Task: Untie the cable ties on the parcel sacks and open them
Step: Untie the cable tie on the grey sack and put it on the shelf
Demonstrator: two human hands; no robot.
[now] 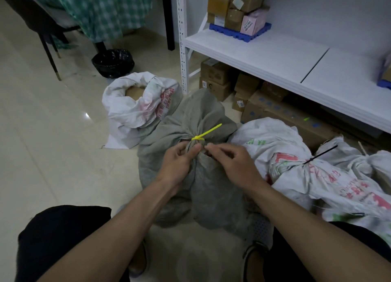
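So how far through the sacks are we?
Done: one white woven sack stands open, a box showing inside. In hand: both hands, left and right, work the grey sack's neck below its yellow cable tie. Left: the black-tied white sack.

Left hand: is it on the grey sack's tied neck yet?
Touching. The head view shows the left hand with thumb and fingers pinching the gathered neck of the grey sack, just below the yellow cable tie.

Matt grey woven cloth sack (203,176), smooth yellow plastic cable tie (206,133), glossy tiled floor (53,144), cardboard boxes (215,78)
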